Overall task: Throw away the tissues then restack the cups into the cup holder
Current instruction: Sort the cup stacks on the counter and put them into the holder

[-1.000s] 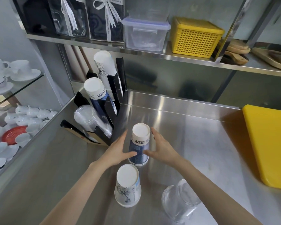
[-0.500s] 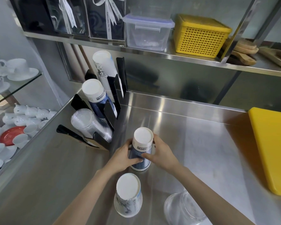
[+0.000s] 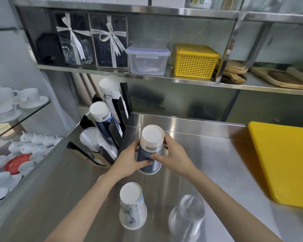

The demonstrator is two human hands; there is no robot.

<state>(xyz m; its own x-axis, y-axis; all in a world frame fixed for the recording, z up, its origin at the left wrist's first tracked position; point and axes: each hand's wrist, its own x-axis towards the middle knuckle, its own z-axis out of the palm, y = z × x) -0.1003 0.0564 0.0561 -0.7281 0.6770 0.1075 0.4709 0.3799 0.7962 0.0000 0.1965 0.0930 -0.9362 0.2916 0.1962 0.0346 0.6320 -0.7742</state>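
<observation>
An upside-down stack of blue paper cups [image 3: 151, 147] with a white base sits mid-counter, raised slightly off the steel. My left hand [image 3: 128, 163] grips its left side and my right hand [image 3: 171, 157] grips its right side. The black cup holder [image 3: 115, 131] stands at the back left and holds a white patterned cup stack [image 3: 110, 91], a blue cup stack [image 3: 101, 113] and a clear plastic cup stack [image 3: 94, 141]. Nearer me stand an upside-down white patterned cup stack [image 3: 132, 206] and upside-down clear plastic cups [image 3: 187, 219]. No tissues are visible.
A yellow cutting board [image 3: 283, 161] lies on the counter at the right. The shelf above carries gift boxes [image 3: 91, 39], a clear lidded container [image 3: 148, 60], a yellow basket [image 3: 195, 61] and wooden boards [image 3: 285, 79]. White crockery [image 3: 16, 105] fills glass shelves on the left.
Both hands closed around the blue cup stack and lifted it a little. The camera view tilted up, showing more of the shelf.
</observation>
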